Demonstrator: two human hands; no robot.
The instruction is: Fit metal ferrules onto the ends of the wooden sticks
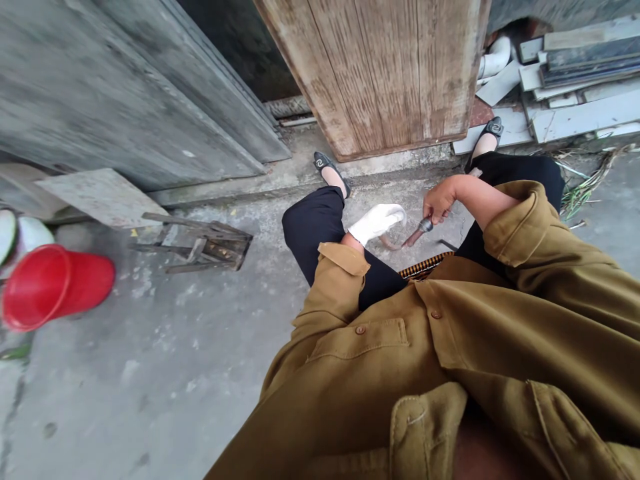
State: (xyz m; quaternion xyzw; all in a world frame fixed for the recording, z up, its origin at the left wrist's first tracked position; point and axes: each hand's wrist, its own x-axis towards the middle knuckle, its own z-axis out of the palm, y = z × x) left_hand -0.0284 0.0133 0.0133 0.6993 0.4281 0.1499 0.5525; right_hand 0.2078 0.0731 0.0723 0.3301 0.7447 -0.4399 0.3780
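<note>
My right hand (441, 199) is bare and closed around a sickle-like tool (414, 237). A grey metal collar shows just below the fist, followed by a reddish-brown shank and a thin curved part that bends to the left. A white glove covers my left hand (379, 223), whose fingers curl downward just above that curved part. Whether the glove touches it, or what its fingers hold, is hidden. Both hands are low between my knees, over the concrete floor. Beneath me is a black-and-orange woven edge (425, 267), mostly covered by my shirt.
A wooden door panel (380, 73) leans ahead of my feet. To the left are a small wooden stool (210, 247) on its side, a board (103, 197) and a red bucket (60, 287). Stacked planks (580, 87), a white pipe (496, 59) and cut grass (585, 183) lie right.
</note>
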